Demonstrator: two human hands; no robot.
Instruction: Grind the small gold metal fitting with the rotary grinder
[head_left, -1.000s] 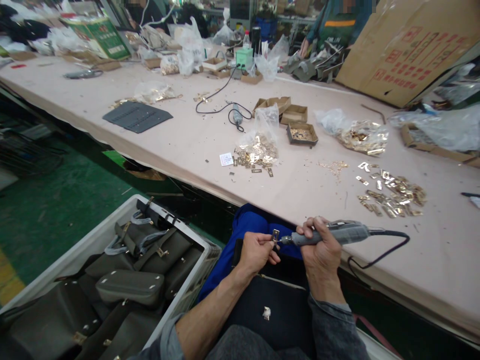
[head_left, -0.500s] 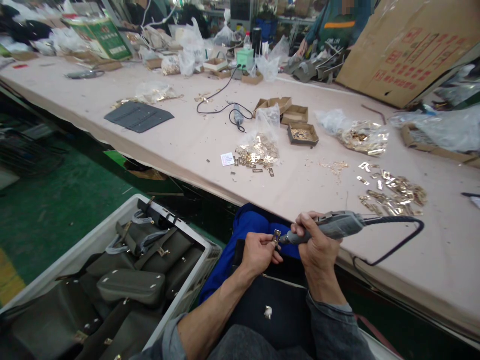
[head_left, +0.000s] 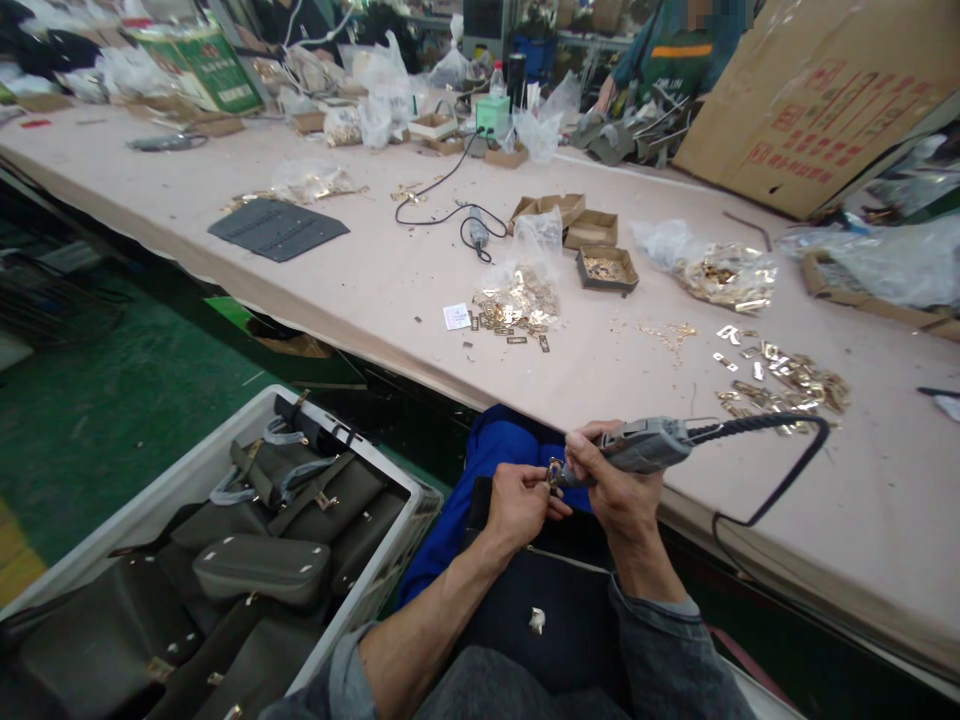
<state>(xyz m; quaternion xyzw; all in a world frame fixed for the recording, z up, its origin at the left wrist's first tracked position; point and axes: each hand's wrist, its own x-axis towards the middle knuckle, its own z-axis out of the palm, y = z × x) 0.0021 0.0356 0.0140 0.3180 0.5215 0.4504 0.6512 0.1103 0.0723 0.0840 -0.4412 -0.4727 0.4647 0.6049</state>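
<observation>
Cloth of a pale pinkish beige, smooth and lightly creased at the edge, covers the long worktable (head_left: 360, 265). Below it, on the person's left, a rigid white plastic crate (head_left: 405, 525) with slatted sides is packed with olive-grey bags (head_left: 259, 570), soft-cornered and matt, some with handles wrapped in clear film. A broad cardboard box (head_left: 810, 120) with red printing leans at the table's far right. On the person's lap lies a black bag (head_left: 566, 610), flat and smooth-faced, a thin pale line near its top edge.

Glossy gold-coloured metal plates (head_left: 802, 375) are heaped loosely on the near right of the table. A grey electric screwdriver (head_left: 649, 445), cylindrical with a dull casing, trails a black cord (head_left: 765, 425), coiled near the tool. The right hand (head_left: 619, 490) is wrapped around its front end; the left hand (head_left: 517, 510) pinches a small gold fitting (head_left: 554, 472) between thumb and fingers, just above the bag's upper edge. The tool's nose points at this fitting; whether the tip touches it cannot be made out. Smaller than these, a whitish wrapped clasp (head_left: 537, 620) sits on the bag's face, and tiny gold bits (head_left: 675, 333) lie scattered beside the heap.
</observation>
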